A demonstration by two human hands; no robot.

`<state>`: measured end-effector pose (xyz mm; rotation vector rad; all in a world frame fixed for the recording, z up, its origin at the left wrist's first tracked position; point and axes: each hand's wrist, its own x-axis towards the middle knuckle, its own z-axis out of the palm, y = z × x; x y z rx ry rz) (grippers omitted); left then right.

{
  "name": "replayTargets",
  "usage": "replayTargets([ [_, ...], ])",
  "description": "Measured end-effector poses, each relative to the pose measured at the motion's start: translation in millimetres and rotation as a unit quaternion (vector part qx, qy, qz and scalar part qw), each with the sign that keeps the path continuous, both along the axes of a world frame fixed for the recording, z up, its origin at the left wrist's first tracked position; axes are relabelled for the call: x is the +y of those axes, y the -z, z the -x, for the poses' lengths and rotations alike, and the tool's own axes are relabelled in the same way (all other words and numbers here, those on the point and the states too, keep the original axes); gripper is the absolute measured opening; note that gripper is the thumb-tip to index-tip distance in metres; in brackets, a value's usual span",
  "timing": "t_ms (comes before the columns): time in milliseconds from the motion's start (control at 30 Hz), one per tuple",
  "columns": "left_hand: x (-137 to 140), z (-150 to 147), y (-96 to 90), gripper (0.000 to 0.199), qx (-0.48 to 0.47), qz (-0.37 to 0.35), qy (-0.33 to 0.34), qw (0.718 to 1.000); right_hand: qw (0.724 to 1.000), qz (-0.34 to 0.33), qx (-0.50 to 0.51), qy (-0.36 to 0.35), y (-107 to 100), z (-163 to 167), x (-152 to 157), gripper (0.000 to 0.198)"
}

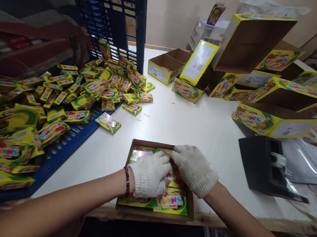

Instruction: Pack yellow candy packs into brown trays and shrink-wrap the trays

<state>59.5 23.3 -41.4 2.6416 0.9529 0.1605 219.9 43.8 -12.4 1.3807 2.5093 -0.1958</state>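
Observation:
A brown-walled open carton lies at the table's front edge, lined with small yellow-green "TWINS" packs lying flat. My left hand, in a white knitted glove with a beaded bracelet at the wrist, is inside the carton over the packs. Its fingers are bent together, pointing right, and hide whatever lies under them. The other glove, on my right hand, reaches over the carton's right rear corner. Those fingers are curled down against the packs beside the left fingertips, and their tips are partly hidden.
Many loose packs are heaped in a tipped blue slotted crate on the left. One single pack lies on the white table. Several empty display cartons are stacked at the back right, near a black tape dispenser.

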Motion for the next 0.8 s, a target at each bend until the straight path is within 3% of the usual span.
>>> replayTargets([
  [67,8.4,8.8,-11.1,0.017,-0.036,0.013,-0.006,0.999,0.999,0.02,-0.04,-0.019,-1.3,10.5,-3.9,0.02],
  [167,29.9,42.6,-23.3,0.018,-0.062,-0.048,-0.131,0.988,0.995,0.051,-0.084,-0.027,-3.3,25.0,-6.4,0.022],
  [233,48.8,79.2,-20.7,0.033,0.007,-0.09,-0.232,0.968,0.993,0.069,-0.095,-0.028,-5.5,28.2,-4.8,0.021],
  [300,67.8,120.4,-9.4,0.039,0.14,-0.109,-0.279,0.944,0.993,0.074,-0.086,-0.013,-7.5,25.0,-1.1,0.021],
  [400,87.5,170.4,8.7,0.049,0.252,-0.091,-0.297,0.916,0.997,0.072,-0.021,0.016,-8.6,15.0,3.8,0.02],
  [467,89.7,185.0,9.8,0.04,0.242,-0.077,-0.316,0.914,0.996,0.058,0.058,0.036,-8.4,11.0,4.5,0.02],
  [567,70.8,172.8,-7.3,0.037,0.076,-0.083,-0.342,0.933,0.965,0.026,0.239,0.105,-9.5,14.5,2.3,0.023],
  [700,14.2,116.5,-27.5,0.031,-0.182,-0.104,-0.226,0.951,0.876,0.086,0.437,0.186,-17.0,28.5,0.2,0.037],
  [800,-15.0,85.6,-17.9,0.04,-0.231,-0.118,-0.128,0.957,0.888,0.149,0.404,0.159,-21.8,33.0,-1.2,0.033],
])
